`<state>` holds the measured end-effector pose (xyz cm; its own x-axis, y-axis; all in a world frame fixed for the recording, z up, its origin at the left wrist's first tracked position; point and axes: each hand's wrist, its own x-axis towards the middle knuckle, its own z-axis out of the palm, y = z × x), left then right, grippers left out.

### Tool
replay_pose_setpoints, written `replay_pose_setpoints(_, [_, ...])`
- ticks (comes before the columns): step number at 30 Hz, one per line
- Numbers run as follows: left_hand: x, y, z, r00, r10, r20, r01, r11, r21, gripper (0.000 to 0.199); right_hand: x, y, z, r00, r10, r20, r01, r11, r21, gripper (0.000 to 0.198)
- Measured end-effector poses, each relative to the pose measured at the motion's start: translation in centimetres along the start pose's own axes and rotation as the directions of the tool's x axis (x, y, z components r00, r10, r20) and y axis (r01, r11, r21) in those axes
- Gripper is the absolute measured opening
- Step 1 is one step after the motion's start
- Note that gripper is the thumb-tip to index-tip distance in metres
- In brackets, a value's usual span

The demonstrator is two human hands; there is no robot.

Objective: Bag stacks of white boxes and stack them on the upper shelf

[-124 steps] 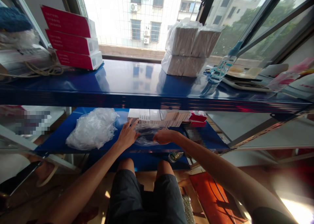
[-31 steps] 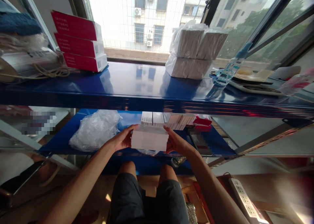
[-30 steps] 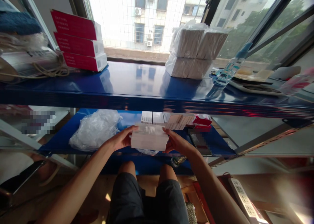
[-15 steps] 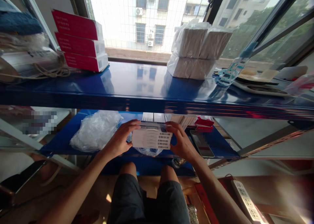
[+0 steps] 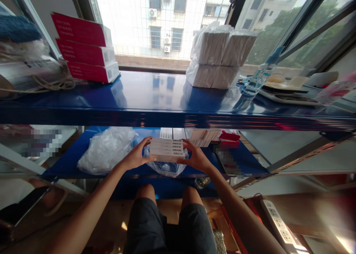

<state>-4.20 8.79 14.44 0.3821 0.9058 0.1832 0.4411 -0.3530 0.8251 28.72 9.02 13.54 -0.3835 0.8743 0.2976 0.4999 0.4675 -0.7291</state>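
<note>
Between my two hands is a stack of small white boxes [image 5: 166, 147] with barcode labels along their right side. My left hand [image 5: 140, 152] grips its left end, thumb low and fingers at the top. At the other end my right hand [image 5: 194, 155] holds it the same way. Under the stack a clear plastic bag [image 5: 167, 168] rests on the lower blue shelf [image 5: 69, 157]. A large crumpled plastic bag [image 5: 107, 150] lies to the left of my left hand. Behind the stack stand more white boxes [image 5: 178, 133] and a row of pale cartons [image 5: 204, 137].
The upper blue shelf [image 5: 150, 94] crosses above my hands, carrying red-and-white boxes [image 5: 83, 49], plastic-wrapped bundles [image 5: 219, 57] and a clear bottle [image 5: 257, 79]. A phone [image 5: 226, 159] and red boxes [image 5: 229, 136] lie right of my hands. A power strip [image 5: 278, 222] sits lower right.
Both hands have tipped the stack of boxes, so its near edge now shows. It has moved slightly left and sits closer to the clear bag below.
</note>
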Motion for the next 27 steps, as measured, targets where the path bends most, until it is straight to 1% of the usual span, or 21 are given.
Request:
replay_pose_setpoints(4, [-0.2, -3.3, 1.8, 0.998, -0.055, -0.034, 0.061, 0.970, 0.236, 0.082, -0.6, 2.3, 2.0, 0.997, 0.065, 0.033, -0.056, 0.971, -0.234, 0.094])
replay_pose_setpoints(6, [-0.7, -4.1, 2.4, 0.998, -0.051, -0.042, 0.061, 0.956, 0.288, 0.078, -1.1, 2.9, 2.2, 0.996, 0.080, 0.037, -0.065, 0.952, -0.298, 0.090])
replay_pose_setpoints(7, [-1.0, -4.2, 2.5, 0.998, -0.038, -0.041, 0.049, 0.956, 0.290, 0.077, -1.4, 3.0, 2.0, 0.997, 0.067, 0.031, -0.055, 0.956, -0.289, 0.088])
replay_pose_setpoints(9, [-1.4, -4.0, 2.3, 0.998, -0.021, -0.060, 0.036, 0.966, 0.256, 0.076, -1.8, 3.0, 1.5, 1.000, 0.025, 0.000, -0.024, 0.979, -0.204, 0.079])
replay_pose_setpoints(10, [-1.4, -3.8, 2.1, 0.995, -0.036, -0.091, 0.056, 0.972, 0.227, 0.072, -1.9, 2.9, 1.1, 0.999, 0.023, -0.041, -0.029, 0.988, -0.151, 0.071])
replay_pose_setpoints(11, [-1.4, -3.5, 1.9, 0.988, -0.072, -0.138, 0.098, 0.975, 0.198, 0.067, -1.9, 2.9, 0.9, 0.994, 0.054, -0.098, -0.064, 0.992, -0.106, 0.062])
replay_pose_setpoints(12, [-1.3, -3.3, 1.8, 0.973, -0.123, -0.194, 0.158, 0.971, 0.179, 0.060, -1.8, 2.9, 0.6, 0.979, 0.122, -0.161, -0.136, 0.988, -0.074, 0.054])
replay_pose_setpoints(14, [-0.9, -2.8, 1.6, 0.929, -0.237, -0.284, 0.297, 0.935, 0.192, 0.049, -1.4, 3.0, 0.5, 0.922, 0.304, -0.239, -0.321, 0.946, -0.035, 0.047])
replay_pose_setpoints(15, [-0.7, -2.6, 1.5, 0.911, -0.282, -0.302, 0.356, 0.907, 0.226, 0.045, -1.2, 3.0, 0.6, 0.896, 0.377, -0.236, -0.392, 0.920, -0.017, 0.048])
replay_pose_setpoints(16, [-0.5, -2.5, 1.5, 0.903, -0.316, -0.292, 0.395, 0.879, 0.268, 0.040, -0.9, 3.0, 0.6, 0.883, 0.423, -0.200, -0.430, 0.903, 0.012, 0.051])
replay_pose_setpoints(18, [-0.3, -2.1, 1.3, 0.905, -0.366, -0.218, 0.421, 0.849, 0.319, 0.024, -0.6, 2.5, 0.7, 0.890, 0.445, -0.098, -0.431, 0.892, 0.136, 0.057])
replay_pose_setpoints(19, [-0.3, -1.8, 1.2, 0.907, -0.384, -0.173, 0.420, 0.854, 0.307, 0.020, -0.4, 2.0, 0.6, 0.899, 0.433, -0.064, -0.409, 0.884, 0.228, 0.057])
replay_pose_setpoints(21, [-0.3, -0.9, 0.7, 0.913, -0.396, -0.093, 0.407, 0.892, 0.195, 0.025, -0.2, 0.4, 0.0, 0.912, 0.406, -0.065, -0.344, 0.839, 0.421, 0.051])
replay_pose_setpoints(22, [-0.2, -0.3, 0.4, 0.919, -0.388, -0.073, 0.394, 0.914, 0.099, 0.026, -0.1, -0.6, -0.4, 0.915, 0.395, -0.087, -0.302, 0.811, 0.501, 0.047])
replay_pose_setpoints(23, [-0.1, 0.4, 0.1, 0.924, -0.374, -0.077, 0.374, 0.927, -0.012, 0.028, 0.0, -1.7, -0.9, 0.917, 0.381, -0.116, -0.255, 0.786, 0.563, 0.043])
replay_pose_setpoints(25, [0.2, 2.2, -0.4, 0.929, -0.338, -0.152, 0.293, 0.922, -0.254, 0.032, 0.4, -3.8, -2.0, 0.921, 0.348, -0.173, -0.159, 0.743, 0.650, 0.036])
replay_pose_setpoints(27, [0.6, 4.0, -0.6, 0.913, -0.297, -0.280, 0.157, 0.888, -0.432, 0.033, 0.9, -5.5, -2.7, 0.932, 0.302, -0.202, -0.082, 0.717, 0.693, 0.032])
